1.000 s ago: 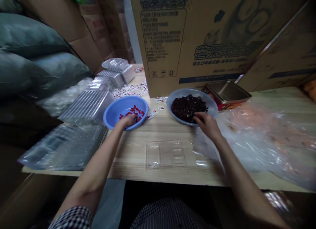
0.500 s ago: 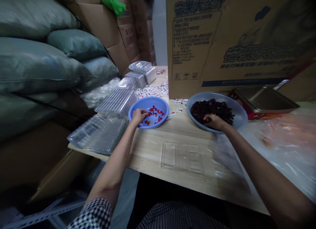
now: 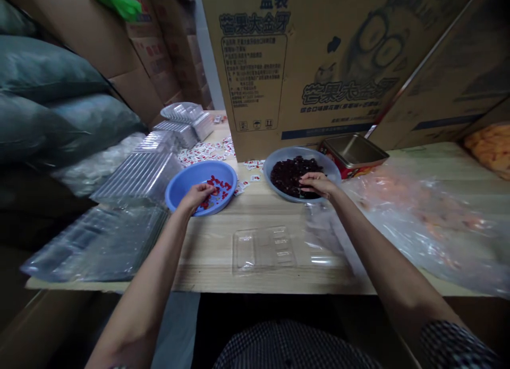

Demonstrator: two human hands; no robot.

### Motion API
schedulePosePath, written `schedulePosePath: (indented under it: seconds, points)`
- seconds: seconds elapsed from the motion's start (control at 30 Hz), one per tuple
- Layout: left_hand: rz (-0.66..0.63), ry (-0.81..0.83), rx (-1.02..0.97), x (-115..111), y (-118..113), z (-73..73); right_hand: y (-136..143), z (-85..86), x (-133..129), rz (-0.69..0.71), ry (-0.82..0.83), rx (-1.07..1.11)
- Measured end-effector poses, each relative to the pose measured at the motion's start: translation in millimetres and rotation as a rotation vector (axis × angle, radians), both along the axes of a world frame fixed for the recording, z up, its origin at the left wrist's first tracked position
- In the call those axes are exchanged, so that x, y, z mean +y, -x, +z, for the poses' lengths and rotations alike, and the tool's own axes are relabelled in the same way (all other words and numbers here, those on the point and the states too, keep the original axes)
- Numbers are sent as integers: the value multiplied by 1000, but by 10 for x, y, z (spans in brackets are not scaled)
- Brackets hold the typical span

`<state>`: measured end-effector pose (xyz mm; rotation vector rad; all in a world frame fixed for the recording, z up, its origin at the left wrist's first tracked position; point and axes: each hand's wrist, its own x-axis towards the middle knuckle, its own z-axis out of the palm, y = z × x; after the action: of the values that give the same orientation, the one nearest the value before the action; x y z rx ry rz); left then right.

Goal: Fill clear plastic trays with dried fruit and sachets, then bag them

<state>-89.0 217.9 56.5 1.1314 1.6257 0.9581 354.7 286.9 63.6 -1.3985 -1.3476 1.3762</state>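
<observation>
My left hand [image 3: 198, 195] reaches over the near rim of a blue basin [image 3: 179, 186], fingers pinched together among small red pieces [image 3: 221, 186]; what they hold, if anything, is hidden. Over a pale translucent bowl [image 3: 334, 170] heaped with dark, glossy pieces [image 3: 289, 172], my right hand [image 3: 316, 183] has its thumb and fingers drawn together at the pile's right side. Whatever is between those fingertips is too small to name. Between my forearms, a clear plastic tray [image 3: 263, 250] with moulded compartments lies on the wooden table [image 3: 215, 252].
Stacks of clear plastic trays [image 3: 135, 175] line the table's left side. Small printed packets [image 3: 203, 152] lie scattered behind the basin. A large cardboard box [image 3: 258, 66] stands at the back. Right of the bowl are an open tin [image 3: 354, 151] and a plastic bag with orange contents [image 3: 418, 199].
My view has turned right, so the scene sits further left. My right hand has lifted slightly and moved to the pile's right side; my left stays in the basin.
</observation>
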Motion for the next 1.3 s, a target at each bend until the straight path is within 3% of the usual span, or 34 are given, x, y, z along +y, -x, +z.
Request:
schedulePosePath:
  seconds: [0.17,0.37,0.47,0.53,0.63,0.73,0.8,0.83,0.9,0.97,1.03,1.07,1.13,1.23,1.3]
  points:
    - [-49,59,26,-7,-36,17,11,4,-56,16,2,71]
    - [-80,104,138,32,-57,42,36,-135,58,-104,-110,-49]
    - [-77,119,222,62,-37,27,47,-109,60,-167,-166,-82]
    - [-55,104,283,47,-19,59,60,-41,-70,-210,-240,-93]
    - [39,-23,395,-91,-119,193,127,37,-549,-140,-477,-143]
    - [0,-361,477,-395,-544,290,286,-75,-1187,97,-579,-309]
    - [-208,-489,433,-646,-994,226,422,-257,-1508,162,-569,-408]
    - [-325,-502,430,-767,-1234,146,485,-359,-1611,168,-554,-443]
    - [-431,-526,483,-971,-1673,-79,582,-544,-1708,131,-519,-507]
    - [-433,-540,540,-1105,-1972,-305,626,-667,-1711,93,-486,-564]
    - [-413,-563,587,-1169,-2073,-417,613,-718,-1683,99,-478,-579]
    - [-406,-587,602,-1171,-2041,-407,586,-718,-1671,113,-485,-563]
    - [-358,-659,612,-1102,-1809,-254,494,-676,-1659,123,-515,-505]
    - [-117,-684,667,-775,-1122,133,304,-536,-1652,56,-566,-442]
    - [12,-525,788,-453,-595,309,187,-422,-1644,3,-574,-438]
